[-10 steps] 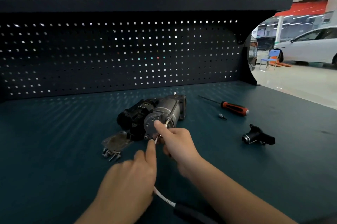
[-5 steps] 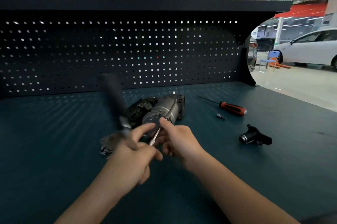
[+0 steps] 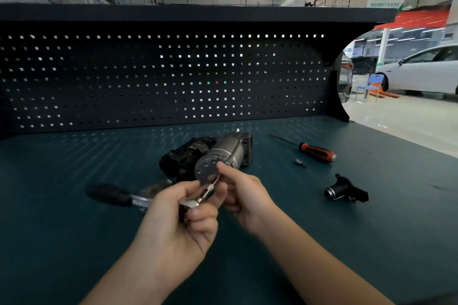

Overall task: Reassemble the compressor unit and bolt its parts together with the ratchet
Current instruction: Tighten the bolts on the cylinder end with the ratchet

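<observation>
The compressor unit (image 3: 218, 153) lies on its side mid-bench, a grey metal cylinder with a round end plate facing me and a black housing on its left. My left hand (image 3: 181, 218) grips the head of the ratchet (image 3: 138, 199); its black handle sticks out to the left. The ratchet's thin extension runs up to the edge of the end plate. My right hand (image 3: 245, 193) pinches that extension near its tip, just below the plate. A flat metal cover plate (image 3: 156, 187) lies behind my left hand, partly hidden.
A red-and-black screwdriver (image 3: 314, 151) lies to the right of the compressor, with a small bit (image 3: 300, 162) in front of it. A black-and-silver compressor part (image 3: 345, 190) sits further right. A black pegboard (image 3: 161, 79) closes off the back of the green bench.
My left hand has swung the ratchet handle round: it pointed toward me, then up and blurred, and now points left. My right hand has stayed at the end plate.
</observation>
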